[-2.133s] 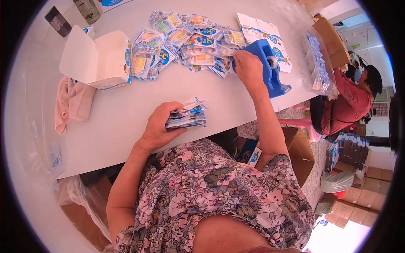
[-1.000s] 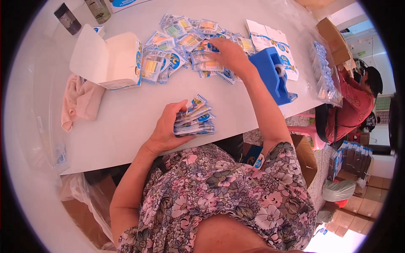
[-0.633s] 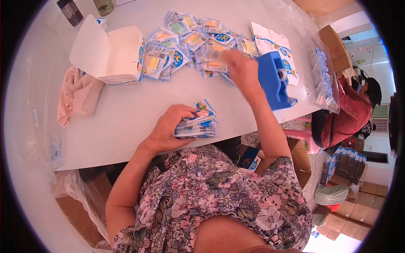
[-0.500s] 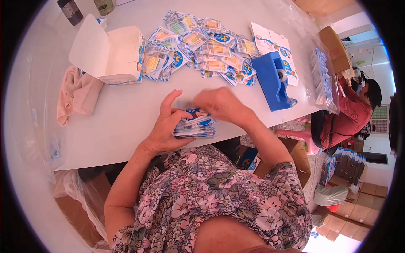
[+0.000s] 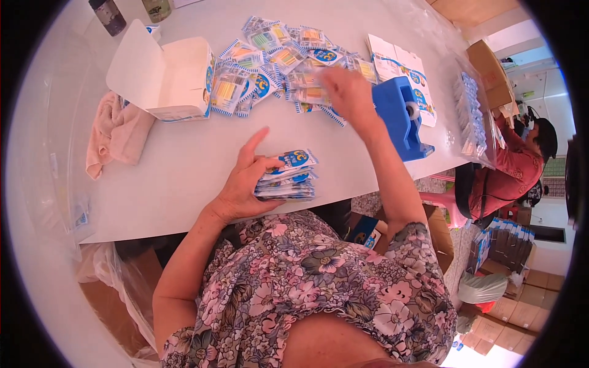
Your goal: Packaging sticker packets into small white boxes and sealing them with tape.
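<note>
My left hand [image 5: 242, 184] grips a stack of blue-and-white sachets [image 5: 287, 176] at the near edge of the white table [image 5: 178, 165]. My right hand [image 5: 343, 92] is stretched out over the loose pile of the same sachets [image 5: 270, 61] at the middle of the table, its fingers blurred, resting on the pile's right side. Whether it has a sachet in its fingers is not visible.
An open white carton [image 5: 169, 80] stands left of the pile. A pink cloth [image 5: 116, 132] lies at the left. A blue tape dispenser [image 5: 405, 119] and flat printed cartons [image 5: 402, 61] sit to the right. Another person in red [image 5: 515, 172] works at the far right.
My right hand laid a sachet on the stack in my left hand, then reached back out to the loose pile. The stack stayed at the table's near edge.
</note>
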Action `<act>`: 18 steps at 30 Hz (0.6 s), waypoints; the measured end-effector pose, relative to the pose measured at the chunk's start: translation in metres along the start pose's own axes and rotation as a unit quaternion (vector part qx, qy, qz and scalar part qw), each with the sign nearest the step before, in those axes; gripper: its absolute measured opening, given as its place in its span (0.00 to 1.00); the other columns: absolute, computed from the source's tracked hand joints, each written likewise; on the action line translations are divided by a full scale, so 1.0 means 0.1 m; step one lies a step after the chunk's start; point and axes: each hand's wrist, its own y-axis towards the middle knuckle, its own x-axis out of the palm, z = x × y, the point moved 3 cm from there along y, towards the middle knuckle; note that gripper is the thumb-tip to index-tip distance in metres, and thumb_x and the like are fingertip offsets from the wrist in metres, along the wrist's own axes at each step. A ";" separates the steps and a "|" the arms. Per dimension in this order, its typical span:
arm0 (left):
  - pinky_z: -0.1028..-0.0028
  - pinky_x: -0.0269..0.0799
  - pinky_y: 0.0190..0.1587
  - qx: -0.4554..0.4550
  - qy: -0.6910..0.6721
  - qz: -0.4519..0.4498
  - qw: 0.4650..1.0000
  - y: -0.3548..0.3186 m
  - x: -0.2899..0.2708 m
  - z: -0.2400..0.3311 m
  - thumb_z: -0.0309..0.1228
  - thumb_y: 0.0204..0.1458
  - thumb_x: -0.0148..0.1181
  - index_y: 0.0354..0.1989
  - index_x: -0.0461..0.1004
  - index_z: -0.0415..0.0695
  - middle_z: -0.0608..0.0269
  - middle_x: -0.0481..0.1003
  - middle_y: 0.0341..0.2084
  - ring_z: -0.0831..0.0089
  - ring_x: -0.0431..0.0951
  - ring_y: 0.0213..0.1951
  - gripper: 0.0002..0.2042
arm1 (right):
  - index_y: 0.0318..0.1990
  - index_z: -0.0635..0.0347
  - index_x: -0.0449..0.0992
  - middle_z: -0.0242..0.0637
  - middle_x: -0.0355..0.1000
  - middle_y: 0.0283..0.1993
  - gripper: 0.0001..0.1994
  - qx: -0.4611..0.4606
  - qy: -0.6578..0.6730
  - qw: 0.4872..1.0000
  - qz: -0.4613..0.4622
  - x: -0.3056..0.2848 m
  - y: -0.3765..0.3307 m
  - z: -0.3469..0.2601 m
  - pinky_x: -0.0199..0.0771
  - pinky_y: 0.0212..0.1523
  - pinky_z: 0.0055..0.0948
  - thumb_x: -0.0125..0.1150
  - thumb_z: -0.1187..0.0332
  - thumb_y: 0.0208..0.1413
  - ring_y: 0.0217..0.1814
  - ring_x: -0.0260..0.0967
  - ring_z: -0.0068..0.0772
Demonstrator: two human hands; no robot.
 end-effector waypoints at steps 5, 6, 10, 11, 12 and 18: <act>0.61 0.68 0.60 0.009 -0.042 -0.010 0.999 0.01 0.04 -0.04 0.26 0.31 0.77 0.53 0.70 0.47 0.46 0.61 0.64 0.55 0.70 0.58 0.34 | 0.40 0.58 0.81 0.45 0.76 0.33 0.08 -0.017 0.158 0.945 -0.287 0.17 -0.31 -0.41 0.73 0.34 0.38 0.62 0.67 0.56 0.32 0.75 0.45; 0.61 0.68 0.60 0.025 -0.037 -0.003 0.999 0.01 0.04 -0.03 0.26 0.30 0.77 0.52 0.70 0.47 0.44 0.61 0.64 0.53 0.70 0.59 0.34 | 0.40 0.58 0.81 0.44 0.77 0.34 0.09 0.033 0.165 0.971 -0.170 0.15 -0.24 -0.30 0.74 0.36 0.37 0.63 0.66 0.56 0.33 0.75 0.45; 0.62 0.65 0.61 0.001 -0.035 0.029 0.999 0.02 0.04 -0.05 0.27 0.31 0.77 0.51 0.70 0.47 0.51 0.68 0.59 0.53 0.70 0.59 0.33 | 0.42 0.60 0.81 0.41 0.78 0.42 0.11 0.031 0.002 0.999 0.018 -0.01 -0.08 0.23 0.75 0.44 0.34 0.65 0.64 0.55 0.42 0.76 0.44; 0.62 0.65 0.60 0.018 -0.032 0.020 0.999 0.02 0.04 -0.04 0.28 0.31 0.77 0.51 0.70 0.46 0.53 0.70 0.56 0.54 0.70 0.58 0.33 | 0.43 0.60 0.81 0.42 0.78 0.45 0.12 0.073 0.004 0.997 0.014 -0.04 -0.11 0.29 0.75 0.46 0.34 0.66 0.64 0.54 0.46 0.75 0.44; 0.63 0.64 0.60 0.027 -0.029 0.013 0.999 0.02 0.04 -0.04 0.28 0.31 0.77 0.51 0.70 0.46 0.56 0.72 0.53 0.54 0.71 0.57 0.33 | 0.43 0.60 0.81 0.42 0.78 0.45 0.12 0.035 0.014 0.999 0.032 -0.12 -0.15 0.29 0.75 0.46 0.34 0.66 0.64 0.54 0.46 0.75 0.44; 0.64 0.65 0.57 -0.054 -0.072 -0.021 0.996 -0.02 0.04 -0.06 0.28 0.32 0.76 0.51 0.71 0.46 0.57 0.73 0.52 0.58 0.73 0.52 0.32 | 0.43 0.62 0.81 0.43 0.77 0.47 0.13 0.130 0.047 0.972 -0.189 -0.64 -1.13 0.11 0.73 0.51 0.36 0.68 0.71 0.48 0.51 0.73 0.45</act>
